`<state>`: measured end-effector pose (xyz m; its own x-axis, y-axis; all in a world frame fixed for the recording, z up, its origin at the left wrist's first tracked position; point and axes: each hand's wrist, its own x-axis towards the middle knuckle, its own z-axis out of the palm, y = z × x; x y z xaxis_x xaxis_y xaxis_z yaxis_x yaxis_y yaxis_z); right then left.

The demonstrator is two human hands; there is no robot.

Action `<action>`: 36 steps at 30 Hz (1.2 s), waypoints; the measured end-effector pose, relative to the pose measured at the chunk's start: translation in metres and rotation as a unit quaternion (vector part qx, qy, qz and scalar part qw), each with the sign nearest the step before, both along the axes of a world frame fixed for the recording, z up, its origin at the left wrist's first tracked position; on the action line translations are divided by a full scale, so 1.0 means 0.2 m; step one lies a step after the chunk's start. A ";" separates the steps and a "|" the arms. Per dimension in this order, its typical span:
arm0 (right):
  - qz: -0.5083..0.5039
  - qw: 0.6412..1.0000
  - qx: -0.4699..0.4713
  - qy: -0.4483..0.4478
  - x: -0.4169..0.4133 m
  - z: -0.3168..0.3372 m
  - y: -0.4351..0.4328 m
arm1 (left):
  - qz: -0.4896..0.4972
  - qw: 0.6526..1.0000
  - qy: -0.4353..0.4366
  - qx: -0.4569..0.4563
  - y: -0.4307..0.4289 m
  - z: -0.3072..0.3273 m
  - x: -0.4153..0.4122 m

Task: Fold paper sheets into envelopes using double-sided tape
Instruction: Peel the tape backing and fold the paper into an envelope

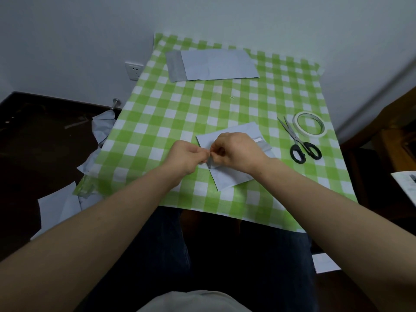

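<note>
Part-folded white paper sheet (227, 179) mid-table, white tape roll (310, 124) flat to its right

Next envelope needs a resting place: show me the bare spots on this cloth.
Free: the wide band of cloth between the finished envelope and the right hand; the strip left of the left hand; the near corner below the scissors. Crowded: around the tape roll, and the folded sheet both hands pinch.

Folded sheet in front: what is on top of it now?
On the folded sheet, the left hand and right hand pinch at its left edge. A white tape strip shows near its right end. The right hand hides the sheet's middle.
</note>
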<state>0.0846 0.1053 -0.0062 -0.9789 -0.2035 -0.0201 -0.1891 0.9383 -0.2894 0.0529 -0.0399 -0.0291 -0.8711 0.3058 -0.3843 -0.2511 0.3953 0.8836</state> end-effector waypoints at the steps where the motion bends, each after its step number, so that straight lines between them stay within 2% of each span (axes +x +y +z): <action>1: 0.002 1.000 0.010 0.004 0.00 0.00 0.00 | 0.000 1.000 0.006 0.001 0.00 0.00 0.00; 5: 0.007 0.999 0.048 0.025 0.01 -0.02 -0.02 | 0.007 1.000 0.022 -0.009 0.01 -0.01 0.01; 9: -0.010 0.999 0.034 0.022 0.00 -0.03 -0.02 | 0.010 0.999 0.027 -0.020 0.02 0.00 0.01; 16: -0.083 0.992 -0.092 0.017 0.01 -0.02 -0.01 | 0.013 0.999 0.038 -0.012 0.03 0.01 0.02; 21: -0.110 0.975 -0.189 -0.035 0.01 0.00 0.02 | 0.019 0.999 0.029 -0.008 0.03 0.03 0.02; 26: -0.095 0.981 -0.167 -0.038 0.01 0.02 0.02 | 0.025 0.999 0.021 0.000 0.04 0.03 0.02; 36: -0.029 0.999 -0.021 0.008 -0.01 0.00 0.00 | 0.025 0.999 0.026 -0.016 0.03 0.03 0.01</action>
